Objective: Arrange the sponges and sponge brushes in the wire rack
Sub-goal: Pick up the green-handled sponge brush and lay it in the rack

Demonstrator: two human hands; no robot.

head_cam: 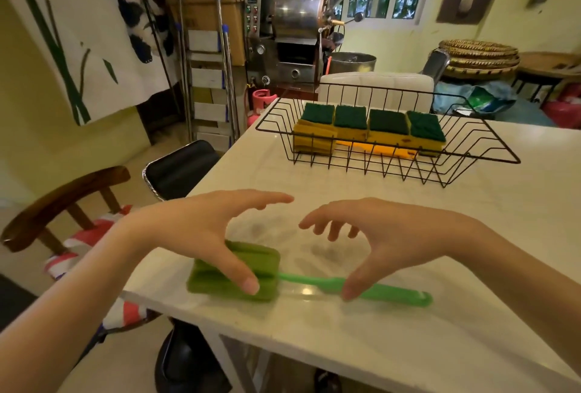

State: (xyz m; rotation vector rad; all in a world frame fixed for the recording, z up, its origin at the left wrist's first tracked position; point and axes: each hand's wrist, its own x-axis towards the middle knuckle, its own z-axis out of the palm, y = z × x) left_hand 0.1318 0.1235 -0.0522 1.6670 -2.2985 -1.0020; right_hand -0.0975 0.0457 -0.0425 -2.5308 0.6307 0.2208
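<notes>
Your two hands hover over the near edge of the white table [408, 314], both with fingers spread and gripping nothing. At about 7 o'clock from the middle of the view, your left hand [201, 226] arches over the green sponge brush [239, 276], its thumb lying across the top of the sponge head, though whether it presses down you cannot tell. At about 5 o'clock, your right hand [386, 235] curves above the brush's green handle, the thumb tip just at the handle, the other fingers lifted clear of it. The brush lies flat on the table, head toward 9 o'clock, handle running toward 3 o'clock. Farther up, at 1 o'clock, the black wire rack [471, 153] stands on the table, well apart from your hands. Inside it a row of four yellow sponges [371, 128] with dark green scouring tops sits side by side, with something orange beneath them. At 9 o'clock a wooden chair [63, 197] stands beside the table.
</notes>
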